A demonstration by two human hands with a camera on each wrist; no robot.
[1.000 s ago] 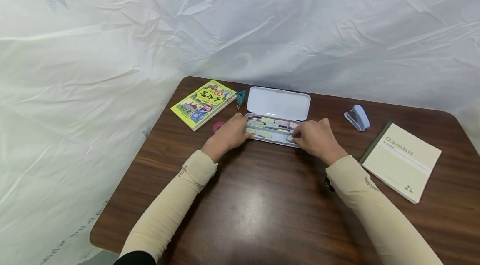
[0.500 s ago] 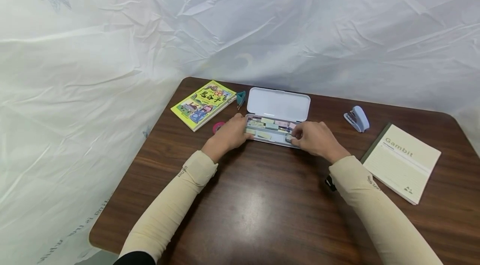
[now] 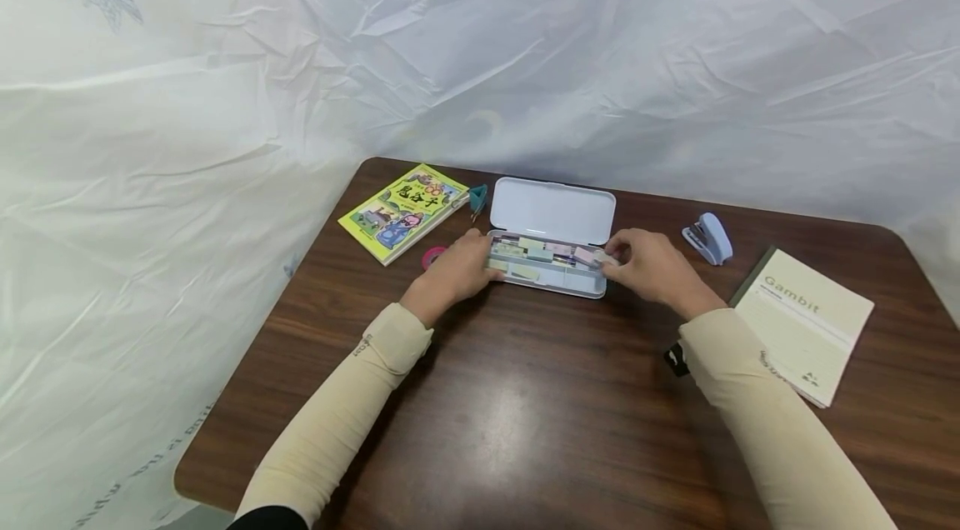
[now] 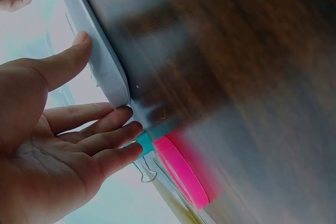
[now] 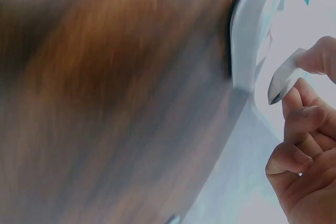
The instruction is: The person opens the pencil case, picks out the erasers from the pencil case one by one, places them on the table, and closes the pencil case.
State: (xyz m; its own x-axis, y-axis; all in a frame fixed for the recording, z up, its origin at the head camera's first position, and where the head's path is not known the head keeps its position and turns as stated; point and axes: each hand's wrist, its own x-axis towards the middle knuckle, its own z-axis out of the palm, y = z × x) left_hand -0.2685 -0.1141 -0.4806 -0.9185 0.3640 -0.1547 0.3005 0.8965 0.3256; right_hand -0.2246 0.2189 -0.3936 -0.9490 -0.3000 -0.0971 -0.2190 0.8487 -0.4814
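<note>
Back from the front compartment, where it was half a second ago, the person's right hand [image 3: 651, 263] has drawn to the right end of the open white case [image 3: 553, 212]. Across the brown table [image 3: 480, 405] I see the cream notebook [image 3: 806, 322] lying right, the yellow book [image 3: 405, 213] left, and the case between them, pastel pieces [image 3: 540, 254] in it. At its left end the left hand [image 3: 461, 265] rests, grip apart, thumb on the front wall, while the right grip pinches a small pale piece [image 5: 286, 80] by the back compartment's right end.
</note>
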